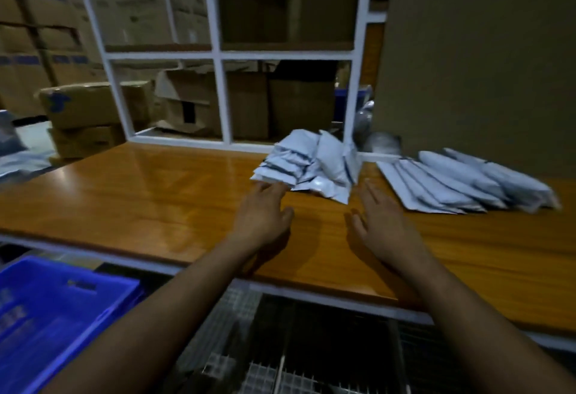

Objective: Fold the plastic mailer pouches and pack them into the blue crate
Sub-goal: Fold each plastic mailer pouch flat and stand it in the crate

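1. Head view, looking down over a wooden counter (156, 194); both bare forearms reach forward across it.
2. The left hand (261, 216) lies flat with fingers straight, its fingertips touching the near edge of a heap of folded mailer pouches (308, 166); it holds nothing; probably it is about to gather the heap.
3. The right hand (383, 225) hovers with fingers spread and empty, just beside the heap, likely placed to cup it from the other side.
4. A row of unfolded pouches (461, 184) lies fanned out to the right, near the right hand, seemingly waiting to be folded.
5. The blue crate (62, 297) sits below the counter edge at lower left, well apart from the heap; its contents are too blurred to tell.
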A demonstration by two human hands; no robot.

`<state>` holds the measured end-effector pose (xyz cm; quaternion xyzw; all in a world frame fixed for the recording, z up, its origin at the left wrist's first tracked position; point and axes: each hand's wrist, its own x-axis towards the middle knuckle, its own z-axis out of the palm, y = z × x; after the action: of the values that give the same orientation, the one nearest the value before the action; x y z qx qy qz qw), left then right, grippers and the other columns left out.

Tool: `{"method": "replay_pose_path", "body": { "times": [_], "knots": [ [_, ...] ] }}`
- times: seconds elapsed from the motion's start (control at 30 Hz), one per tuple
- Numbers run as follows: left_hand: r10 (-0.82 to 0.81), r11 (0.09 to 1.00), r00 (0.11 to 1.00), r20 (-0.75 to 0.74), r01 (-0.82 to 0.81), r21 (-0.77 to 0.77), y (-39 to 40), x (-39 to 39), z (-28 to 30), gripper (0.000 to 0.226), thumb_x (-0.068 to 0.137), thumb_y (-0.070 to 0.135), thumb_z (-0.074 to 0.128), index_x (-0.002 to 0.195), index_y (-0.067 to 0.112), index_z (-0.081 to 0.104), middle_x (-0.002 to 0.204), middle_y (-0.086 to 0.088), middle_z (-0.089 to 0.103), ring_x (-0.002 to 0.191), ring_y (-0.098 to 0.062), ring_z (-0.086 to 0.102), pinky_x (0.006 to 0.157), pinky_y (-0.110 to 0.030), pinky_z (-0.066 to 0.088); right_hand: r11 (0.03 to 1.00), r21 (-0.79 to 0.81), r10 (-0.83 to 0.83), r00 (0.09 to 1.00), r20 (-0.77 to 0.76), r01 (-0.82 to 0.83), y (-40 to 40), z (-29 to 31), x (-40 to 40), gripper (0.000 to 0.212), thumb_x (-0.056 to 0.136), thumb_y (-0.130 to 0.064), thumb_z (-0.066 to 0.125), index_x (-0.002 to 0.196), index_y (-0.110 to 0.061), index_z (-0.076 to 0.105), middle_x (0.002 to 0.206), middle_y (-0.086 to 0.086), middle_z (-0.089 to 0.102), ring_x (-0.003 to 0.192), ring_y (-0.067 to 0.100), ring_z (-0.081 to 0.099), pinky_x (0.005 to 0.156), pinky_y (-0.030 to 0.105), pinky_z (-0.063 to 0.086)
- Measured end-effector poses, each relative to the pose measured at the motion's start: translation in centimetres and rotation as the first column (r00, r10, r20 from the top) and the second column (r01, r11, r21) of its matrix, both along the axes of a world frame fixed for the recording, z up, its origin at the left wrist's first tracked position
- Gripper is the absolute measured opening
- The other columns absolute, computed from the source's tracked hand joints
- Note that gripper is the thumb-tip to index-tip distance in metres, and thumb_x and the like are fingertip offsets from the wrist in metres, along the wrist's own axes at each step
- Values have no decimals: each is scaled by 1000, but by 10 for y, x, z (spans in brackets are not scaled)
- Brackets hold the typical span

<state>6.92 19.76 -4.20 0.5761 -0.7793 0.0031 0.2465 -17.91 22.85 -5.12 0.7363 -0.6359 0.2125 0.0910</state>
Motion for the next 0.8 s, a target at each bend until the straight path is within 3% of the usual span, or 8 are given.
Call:
{"method": "replay_pose_path", "body": {
  "times": [0.2, 0.3, 0.5, 0.67, 0.8],
  "knots": [
    [-79, 996, 995, -56, 81, 46, -29, -56, -14, 51, 98, 36, 49, 147, 26, 43, 147, -11, 47, 136, -30, 40, 104, -42, 41, 986, 56, -162, 986, 48, 159, -10, -12, -67, 42, 98, -25, 54, 136, -11, 47, 146, 13, 45, 129, 30, 47, 104, 40, 43],
    [-150, 986, 988, -33, 151, 63, -44, -65, -24, 53, 97, 37, 52, 147, 23, 42, 145, -10, 49, 138, -28, 37, 105, -41, 40, 981, 51, -195, 973, 125, 190, -17, -27, -81, 32, 93, -22, 55, 123, -13, 54, 125, 9, 56, 116, 27, 54, 97, 37, 46],
    [-137, 990, 990, -32, 137, 14, -58, -67, -38, 47, 96, 38, 52, 142, 27, 48, 137, -3, 57, 134, -21, 39, 101, -38, 42, 983, -1, -182, 974, 136, 184, -37, -26, -77, 39, 94, -22, 55, 132, -17, 51, 120, 5, 60, 109, 21, 56, 89, 36, 51],
    [-117, 992, 992, -52, 119, 43, -55, -67, -38, 52, 95, 36, 54, 145, 31, 43, 142, -3, 53, 137, -21, 35, 105, -38, 39, 984, -65, -111, 865, 489, 163, -82, -22, -45, 33, 97, -17, 52, 129, -16, 58, 115, 7, 66, 100, 21, 64, 86, 37, 55],
    [-109, 992, 987, -120, 115, 44, -54, -65, -36, 55, 95, 31, 55, 148, 30, 40, 140, -5, 52, 135, -22, 37, 105, -38, 40, 982, -130, -64, 880, 471, 141, -124, -30, -26, 28, 93, -29, 51, 121, -28, 53, 117, -2, 61, 101, 17, 62, 86, 38, 57]
  ]
}}
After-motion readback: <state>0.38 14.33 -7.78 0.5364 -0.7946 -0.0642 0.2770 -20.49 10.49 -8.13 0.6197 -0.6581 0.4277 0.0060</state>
